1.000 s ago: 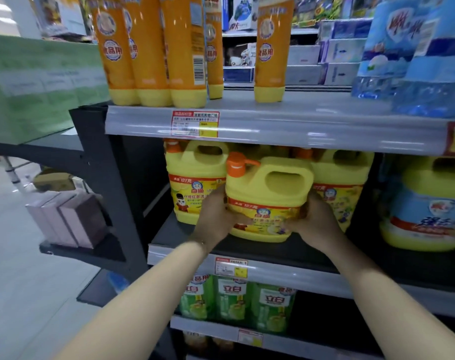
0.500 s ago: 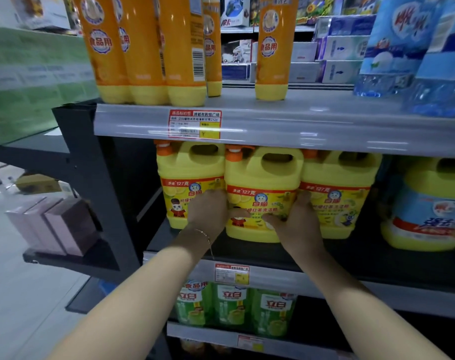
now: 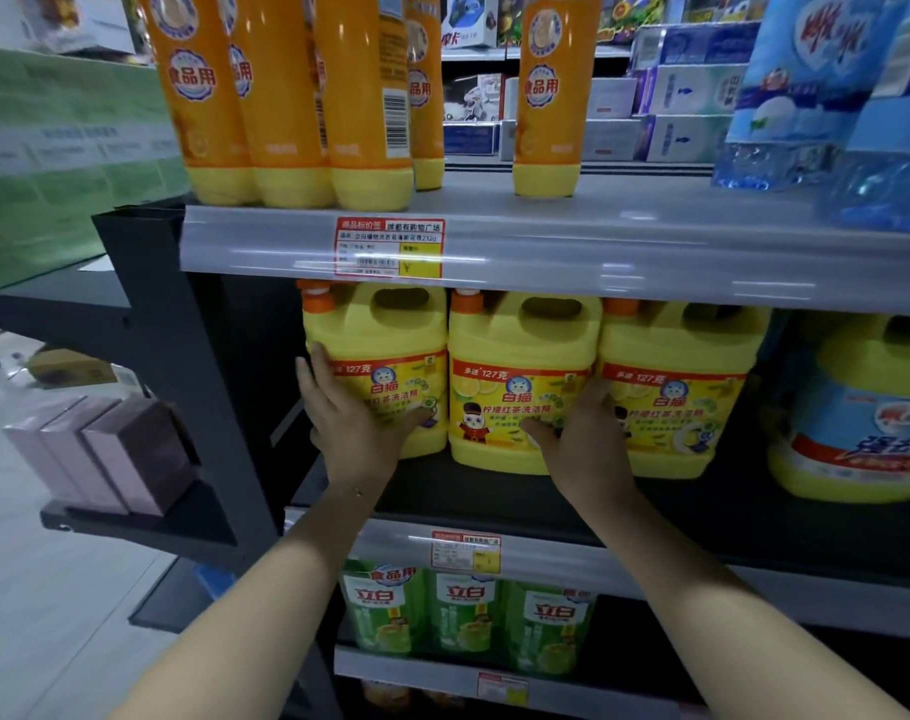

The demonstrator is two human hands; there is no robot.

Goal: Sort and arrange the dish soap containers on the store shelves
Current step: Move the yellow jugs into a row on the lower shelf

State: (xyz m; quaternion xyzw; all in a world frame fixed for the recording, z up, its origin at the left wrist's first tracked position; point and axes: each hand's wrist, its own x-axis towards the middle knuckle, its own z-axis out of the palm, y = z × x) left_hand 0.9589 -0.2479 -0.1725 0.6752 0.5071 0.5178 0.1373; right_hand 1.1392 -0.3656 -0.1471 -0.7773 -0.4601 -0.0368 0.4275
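Observation:
Three yellow dish soap jugs with orange caps stand side by side on the dark middle shelf [image 3: 494,491]: a left jug [image 3: 390,330], a middle jug [image 3: 515,356] and a right jug [image 3: 676,356]. My left hand [image 3: 348,428] lies against the left jug's front left corner, fingers straight up its side and thumb across the label. My right hand [image 3: 582,444] presses at the seam between the middle and right jugs, with its thumb on the middle jug's label.
Tall orange bottles [image 3: 286,96] crowd the upper shelf's left end, and a lone one [image 3: 546,96] stands further right beside blue bottles [image 3: 806,85]. A blue-labelled yellow jug [image 3: 868,407] sits right of the row. Green bottles [image 3: 468,621] fill the shelf below. Pink boxes [image 3: 104,454] sit on a side shelf.
Both hands slid the middle jug back into line with its neighbours. My left hand then moved from the middle jug to the left jug, and my right hand shifted toward the right jug.

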